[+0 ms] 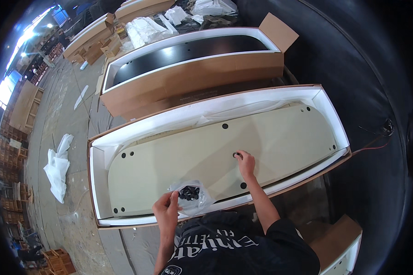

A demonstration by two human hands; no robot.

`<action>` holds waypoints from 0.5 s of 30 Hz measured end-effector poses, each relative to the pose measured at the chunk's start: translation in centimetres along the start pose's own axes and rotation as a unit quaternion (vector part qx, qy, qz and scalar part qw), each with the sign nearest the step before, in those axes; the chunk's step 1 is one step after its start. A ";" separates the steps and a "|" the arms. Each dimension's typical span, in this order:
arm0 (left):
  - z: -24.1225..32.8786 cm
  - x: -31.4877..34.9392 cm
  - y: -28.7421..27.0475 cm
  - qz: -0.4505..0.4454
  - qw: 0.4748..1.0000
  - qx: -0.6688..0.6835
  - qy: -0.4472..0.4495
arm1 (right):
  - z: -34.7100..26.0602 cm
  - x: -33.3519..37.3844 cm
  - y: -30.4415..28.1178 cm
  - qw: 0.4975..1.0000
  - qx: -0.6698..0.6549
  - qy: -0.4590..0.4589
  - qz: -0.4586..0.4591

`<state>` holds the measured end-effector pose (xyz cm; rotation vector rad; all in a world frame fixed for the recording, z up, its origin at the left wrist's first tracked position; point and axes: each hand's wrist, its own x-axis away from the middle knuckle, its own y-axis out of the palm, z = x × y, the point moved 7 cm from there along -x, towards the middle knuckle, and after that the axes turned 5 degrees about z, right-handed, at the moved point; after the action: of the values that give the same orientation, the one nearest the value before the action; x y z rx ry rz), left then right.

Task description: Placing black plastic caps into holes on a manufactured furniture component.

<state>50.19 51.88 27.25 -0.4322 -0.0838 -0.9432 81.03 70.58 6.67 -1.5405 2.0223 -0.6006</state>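
Observation:
A long cream panel (179, 156) with rounded corners lies in an open cardboard box (94, 183) lined with white foam. My left hand (166, 210) pinches the edge of a clear plastic bag (203, 201) at the panel's near edge. Inside the bag are several small black round pieces (189, 193). Over the panel's middle, my right hand (246, 165) has its fingers closed on a small black disc (236, 155); whether the disc touches the panel is hard to see. Black round spots, such as one black disc (225, 126) near the far edge, dot the panel.
Behind stands another open box (192, 75) holding a glossy black panel (179, 52). White plastic sheeting (58, 167) lies on the floor at left. A further carton (337, 238) is at the lower right. Black sheeting (362, 87) rises along the right side.

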 end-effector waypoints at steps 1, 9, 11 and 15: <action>-0.6 -0.2 -0.6 0.009 1.000 -0.011 -0.008 | -0.5 -0.1 -0.1 0.999 0.028 -0.035 0.014; -4.5 -2.7 -4.4 0.009 0.998 0.025 -0.056 | -2.8 0.3 -0.1 0.982 0.133 -0.129 0.022; -5.2 -3.0 -4.8 0.003 0.999 0.023 -0.044 | -2.9 0.2 0.0 0.984 0.132 -0.120 0.021; -6.3 -3.2 -5.2 0.011 0.999 0.046 0.002 | -3.4 0.0 0.5 0.978 0.155 -0.136 0.009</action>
<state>43.40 49.22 22.39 -0.3452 -0.1188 -0.9141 78.48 70.87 8.92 -1.3357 1.6490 -0.6251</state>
